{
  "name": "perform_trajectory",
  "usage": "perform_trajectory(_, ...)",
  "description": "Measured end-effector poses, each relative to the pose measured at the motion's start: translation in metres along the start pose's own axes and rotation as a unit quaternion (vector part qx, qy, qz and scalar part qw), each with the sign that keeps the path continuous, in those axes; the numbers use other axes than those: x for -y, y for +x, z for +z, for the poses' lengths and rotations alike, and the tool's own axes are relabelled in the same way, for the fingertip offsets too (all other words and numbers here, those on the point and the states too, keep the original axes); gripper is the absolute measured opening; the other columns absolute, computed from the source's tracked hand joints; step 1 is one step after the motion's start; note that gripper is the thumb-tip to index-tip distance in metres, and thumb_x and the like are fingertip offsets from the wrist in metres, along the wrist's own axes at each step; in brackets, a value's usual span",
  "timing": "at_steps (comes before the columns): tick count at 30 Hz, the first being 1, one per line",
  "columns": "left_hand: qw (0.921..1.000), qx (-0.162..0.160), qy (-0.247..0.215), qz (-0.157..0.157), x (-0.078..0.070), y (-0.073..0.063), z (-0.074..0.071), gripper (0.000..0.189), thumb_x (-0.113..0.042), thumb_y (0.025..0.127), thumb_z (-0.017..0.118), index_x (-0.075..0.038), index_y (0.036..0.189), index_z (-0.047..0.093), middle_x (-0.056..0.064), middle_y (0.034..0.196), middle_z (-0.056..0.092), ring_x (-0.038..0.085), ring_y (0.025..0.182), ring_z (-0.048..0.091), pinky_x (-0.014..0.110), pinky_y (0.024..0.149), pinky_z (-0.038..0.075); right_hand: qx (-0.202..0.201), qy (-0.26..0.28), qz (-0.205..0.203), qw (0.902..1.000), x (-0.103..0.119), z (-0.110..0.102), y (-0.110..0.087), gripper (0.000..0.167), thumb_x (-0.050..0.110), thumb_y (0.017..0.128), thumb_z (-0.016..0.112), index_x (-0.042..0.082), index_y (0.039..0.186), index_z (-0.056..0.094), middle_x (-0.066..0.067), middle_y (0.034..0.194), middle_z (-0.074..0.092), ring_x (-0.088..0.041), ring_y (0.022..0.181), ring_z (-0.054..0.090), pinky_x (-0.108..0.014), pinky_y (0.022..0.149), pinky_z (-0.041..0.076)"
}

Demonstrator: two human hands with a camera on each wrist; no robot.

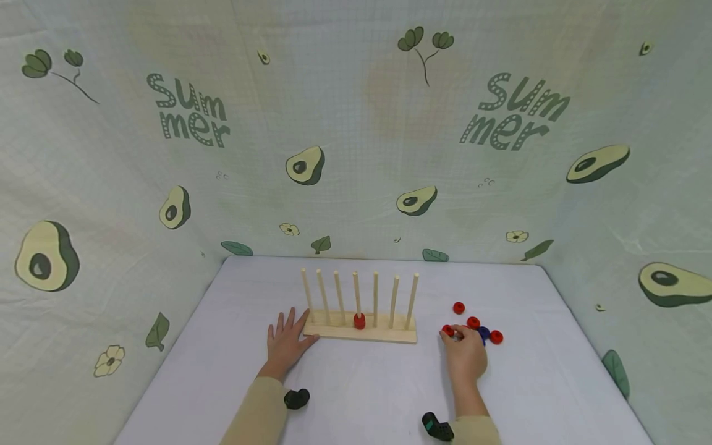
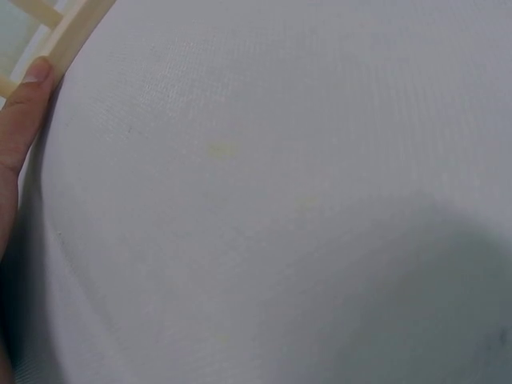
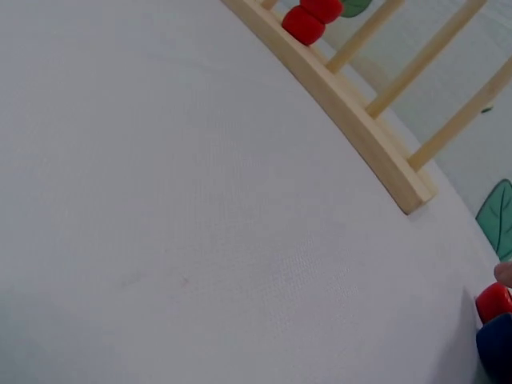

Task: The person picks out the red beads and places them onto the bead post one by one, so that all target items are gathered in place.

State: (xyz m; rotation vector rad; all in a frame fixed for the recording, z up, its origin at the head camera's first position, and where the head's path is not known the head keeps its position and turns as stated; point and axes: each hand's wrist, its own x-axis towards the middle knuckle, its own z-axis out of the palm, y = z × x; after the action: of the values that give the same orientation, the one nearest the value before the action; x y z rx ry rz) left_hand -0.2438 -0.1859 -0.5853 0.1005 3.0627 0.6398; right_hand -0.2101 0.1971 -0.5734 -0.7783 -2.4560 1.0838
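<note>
Here's the right grip (image 1: 466, 358), down over the bench (image 1: 356, 395), and it has a red bead (image 1: 447, 330)! Thumb and forefinger pinch it, the bead sitting right at the fingertips, on the far left corner of the grip.

Just beyond those tips, a lone red bead (image 1: 458, 308) lies apart from the bunch. Tight in behind the fingers, a rear red bead (image 1: 473, 322); to the right of the knuckles, a blue bead (image 1: 484, 332); and outermost on that side, the end red bead (image 1: 497, 337). Slivers of more beads peek out past the hand, too hidden to count.

Swing left, well apart from that pinch: the seven-peg wooden rack (image 1: 384, 332), its right end the closest part to the right grip. The fourth peg (image 1: 356, 293) runs through a stacked pair of red beads (image 3: 304, 26), low down by the base.

And at the rack's other end, the left grip (image 1: 285, 346), fingers fanned wide and straight, lying just outside the rack, its thumb (image 2: 32, 84) resting on the front edge of the base.
</note>
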Motion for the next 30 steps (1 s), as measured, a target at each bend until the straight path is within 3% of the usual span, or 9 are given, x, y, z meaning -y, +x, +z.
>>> perform_trajectory(10, 0.9998, -0.018, 0.003, 0.008, 0.011, 0.004, 0.012, 0.079, -0.063, 0.088, 0.055, -0.019, 0.151, 0.038, 0.02, 0.158, 0.02, 0.047, 0.144, 0.008, 0.064, 0.111, 0.002, -0.001, -0.012, 0.024, 0.9997, 0.0, 0.006, 0.004, 0.033, 0.019, 0.082, 0.079, 0.0, 0.108, 0.071, -0.012, 0.086, 0.058, -0.029, 0.082, 0.054, -0.04, 0.066, 0.041)
perform_trajectory(18, 0.9999, -0.013, -0.006, 0.004, 0.002, 0.001, 0.004, 0.076, -0.057, 0.089, 0.061, -0.016, 0.15, 0.04, 0.024, 0.157, 0.022, 0.049, 0.143, 0.01, 0.066, 0.11, 0.002, -0.004, -0.031, 0.009, 0.9995, -0.001, 0.004, 0.005, 0.033, 0.019, 0.081, 0.08, -0.001, 0.105, 0.072, -0.012, 0.087, 0.06, -0.03, 0.08, 0.056, -0.041, 0.063, 0.04)
perform_trajectory(30, 1.0, -0.002, -0.004, 0.0, 0.005, 0.003, 0.008, 0.076, -0.058, 0.09, 0.059, -0.019, 0.152, 0.037, 0.021, 0.159, 0.019, 0.047, 0.144, 0.007, 0.065, 0.111, 0.0, -0.008, -0.035, 0.004, 0.9993, -0.002, 0.004, 0.005, 0.026, 0.017, 0.08, 0.078, 0.001, 0.1, 0.073, -0.012, 0.088, 0.061, -0.029, 0.081, 0.057, -0.042, 0.063, 0.041)
